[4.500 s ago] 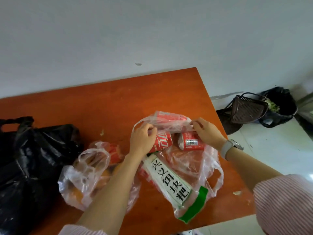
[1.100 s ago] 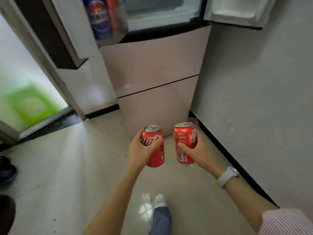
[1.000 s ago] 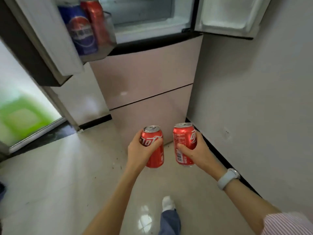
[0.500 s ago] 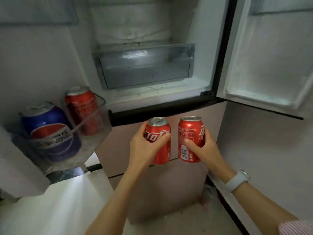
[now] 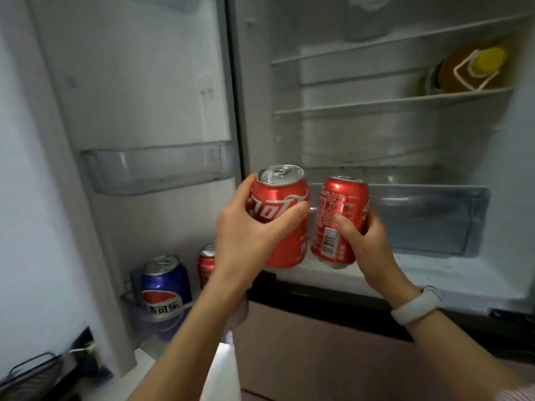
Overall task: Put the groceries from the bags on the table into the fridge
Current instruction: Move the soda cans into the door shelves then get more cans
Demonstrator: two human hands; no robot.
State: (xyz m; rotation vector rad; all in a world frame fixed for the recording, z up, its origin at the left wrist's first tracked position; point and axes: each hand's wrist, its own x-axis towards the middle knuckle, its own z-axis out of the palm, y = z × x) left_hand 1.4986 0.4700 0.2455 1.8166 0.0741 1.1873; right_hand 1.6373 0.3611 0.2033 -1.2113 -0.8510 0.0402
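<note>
I stand in front of the open fridge. My left hand grips one red cola can upright. Beside it, my right hand grips a second red cola can, barcode side toward me. Both cans hover in front of the fridge's lowest compartment, just left of the clear drawer. The fridge door stands open on the left.
The lower door shelf holds a blue Pepsi can and a red can, partly hidden by my left arm. An upper clear door bin holds nothing visible. A yellow-capped container sits on a right-hand shelf. Wire shelves span above.
My view has risen and closed in on the fridge interior. Both hands lifted the two cans higher, up to the level of the clear drawer.
</note>
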